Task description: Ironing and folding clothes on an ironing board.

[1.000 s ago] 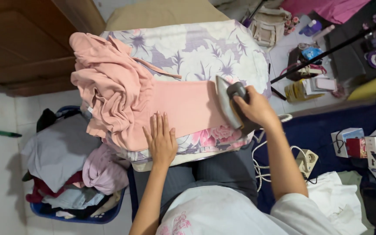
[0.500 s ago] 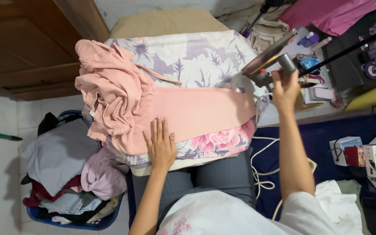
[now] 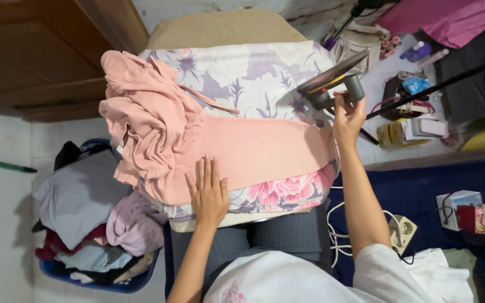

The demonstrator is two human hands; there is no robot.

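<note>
Setting: home, prob. a bedroom or living rm used for ironing on the floor. Evidence: floral bed-sheet padding (image 3: 254, 73) spread over a cushion as makeshift ironing surface, w/ a pink garment (image 3: 242, 148) laid on it. Blue laundry basket (image 3: 124, 283) at left, full of mixed clothes. White tile floor (image 3: 1, 235); wooden door (image 3: 35, 50) at top left. Dark blue mat (image 3: 422, 185) at right w/ small cardboard boxes (image 3: 478, 216) and a power strip (image 3: 402, 227) w/ white cord. Far side: beige bag (image 3: 360, 39), bottles and cosmetics-type clutter (image 3: 416, 50) on floor. No shop or workshop fittings seen; domestic clutter throughout.
</note>
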